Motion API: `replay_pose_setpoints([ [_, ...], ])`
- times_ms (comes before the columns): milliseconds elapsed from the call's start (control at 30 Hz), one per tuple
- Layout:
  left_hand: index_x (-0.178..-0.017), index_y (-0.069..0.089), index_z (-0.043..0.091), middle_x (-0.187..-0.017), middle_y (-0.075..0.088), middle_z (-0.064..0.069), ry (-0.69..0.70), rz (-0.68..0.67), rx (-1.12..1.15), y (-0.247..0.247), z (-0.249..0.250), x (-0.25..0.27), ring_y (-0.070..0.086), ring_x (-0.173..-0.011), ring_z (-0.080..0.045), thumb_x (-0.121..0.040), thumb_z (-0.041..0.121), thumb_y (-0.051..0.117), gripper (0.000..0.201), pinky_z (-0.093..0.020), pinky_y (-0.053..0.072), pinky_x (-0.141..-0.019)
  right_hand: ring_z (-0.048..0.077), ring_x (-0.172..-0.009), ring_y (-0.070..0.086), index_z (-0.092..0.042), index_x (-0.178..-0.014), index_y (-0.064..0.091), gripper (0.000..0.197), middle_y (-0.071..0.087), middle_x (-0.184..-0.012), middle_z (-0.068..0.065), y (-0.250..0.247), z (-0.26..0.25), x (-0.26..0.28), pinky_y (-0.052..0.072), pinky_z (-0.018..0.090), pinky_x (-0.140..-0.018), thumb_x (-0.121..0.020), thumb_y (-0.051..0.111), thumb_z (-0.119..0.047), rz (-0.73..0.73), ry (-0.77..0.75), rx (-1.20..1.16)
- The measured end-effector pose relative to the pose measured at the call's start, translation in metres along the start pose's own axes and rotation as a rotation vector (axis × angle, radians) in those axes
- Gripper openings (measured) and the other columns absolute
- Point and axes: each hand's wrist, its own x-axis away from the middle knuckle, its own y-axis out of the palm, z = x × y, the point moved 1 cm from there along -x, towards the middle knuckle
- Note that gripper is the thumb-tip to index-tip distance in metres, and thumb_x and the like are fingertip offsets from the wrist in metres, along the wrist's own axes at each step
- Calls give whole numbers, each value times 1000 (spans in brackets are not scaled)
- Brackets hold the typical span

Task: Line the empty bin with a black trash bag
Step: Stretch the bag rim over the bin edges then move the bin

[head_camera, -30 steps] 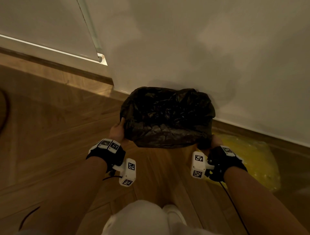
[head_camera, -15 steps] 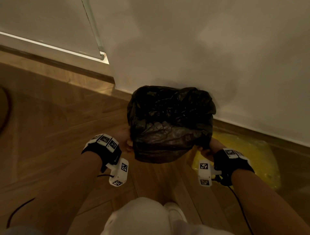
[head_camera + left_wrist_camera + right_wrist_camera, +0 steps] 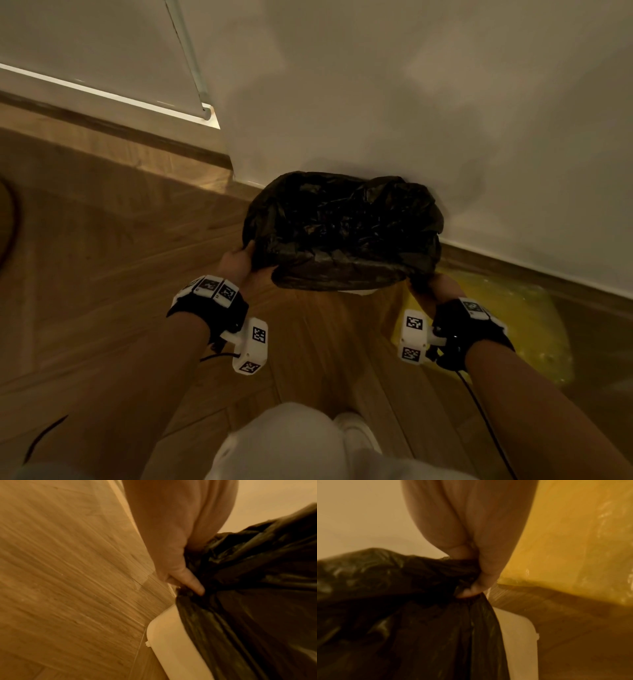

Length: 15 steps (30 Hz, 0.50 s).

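Observation:
A black trash bag (image 3: 342, 233) is draped over a white bin that stands against the wall; only a sliver of the bin (image 3: 356, 292) shows under the bag's front fold. The wrist views show the bin's white side (image 3: 173, 639) (image 3: 517, 635) below the bag's edge (image 3: 248, 582) (image 3: 393, 601). My left hand (image 3: 239, 262) grips the bag's folded edge at the bin's left front corner. My right hand (image 3: 433, 286) pinches a bunched part of the edge at the right front corner. In both wrist views the fingers (image 3: 192, 580) (image 3: 481, 582) curl into the plastic.
The bin stands on a wooden floor (image 3: 120, 274) at the foot of a white wall (image 3: 411, 102). A yellow plastic bag (image 3: 513, 325) lies on the floor right of the bin. My knee in pale trousers (image 3: 291, 442) and a white shoe are below.
The bag's front fold has come further down the bin's front. Both hands stay on the front corners, the left one now higher on the left edge.

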Motion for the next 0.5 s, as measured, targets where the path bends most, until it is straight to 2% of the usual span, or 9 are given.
replay_pose_setpoints([
  [33,-149,15,13,-139,49,-20,5,17,12,-1,-3,-5,48,-125,-37,-96,30,46,63,-40,42,-101,33,-110,55,-9,-123,56,35,58,-126,20,3,-5,1,39,35,-84,-96,43,-27,-14,72,-61],
  [133,-149,9,12,-133,52,-22,12,41,-87,-2,2,2,52,-119,-38,-98,31,40,62,-38,43,-94,32,-107,53,-8,-124,54,33,57,-125,19,10,-9,1,37,32,-82,-96,44,-22,11,36,14],
  [200,-148,14,10,-132,53,-21,17,31,-181,1,-1,-1,52,-120,-37,-96,29,45,63,-38,42,-95,34,-118,50,-7,-130,49,38,53,-131,20,14,-10,2,39,35,-94,-94,48,-19,21,19,-46],
  [233,-146,20,8,-134,53,-20,39,42,-231,2,-1,0,50,-122,-36,-95,27,48,62,-37,41,-97,35,-122,47,-6,-132,47,40,50,-134,21,14,-12,2,37,35,-99,-94,50,-17,29,68,-124],
  [300,-141,33,7,-136,50,-18,90,72,-249,3,2,5,46,-127,-34,-91,22,55,57,-35,38,-101,36,-124,46,-5,-133,46,43,49,-136,20,17,-12,-2,37,35,-100,-92,53,-14,21,95,-179],
  [367,-138,39,5,-136,49,-20,110,90,-210,4,4,9,43,-128,-33,-89,15,57,53,-35,37,-102,35,-121,48,-4,-131,47,42,52,-131,17,20,-11,-6,39,35,-97,-91,53,-12,1,88,-269],
  [400,-136,40,4,-135,49,-21,90,94,-155,5,6,9,44,-127,-33,-88,12,57,52,-35,37,-102,34,-118,50,-6,-128,48,37,55,-126,15,17,-11,-3,41,36,-93,-92,51,-13,-4,30,-227],
  [467,-135,41,1,-134,51,-21,54,136,-30,7,7,10,46,-126,-32,-89,7,54,48,-34,38,-100,29,-100,53,-16,-110,54,22,59,-101,8,10,-15,7,45,35,-77,-96,38,-22,-93,-67,-251],
  [500,-133,42,-2,-134,51,-21,20,159,96,8,8,9,47,-126,-31,-90,5,53,45,-32,37,-98,26,-87,53,-18,-97,56,24,56,-90,6,9,-16,9,43,31,-72,-95,35,-28,-93,-71,-394],
])
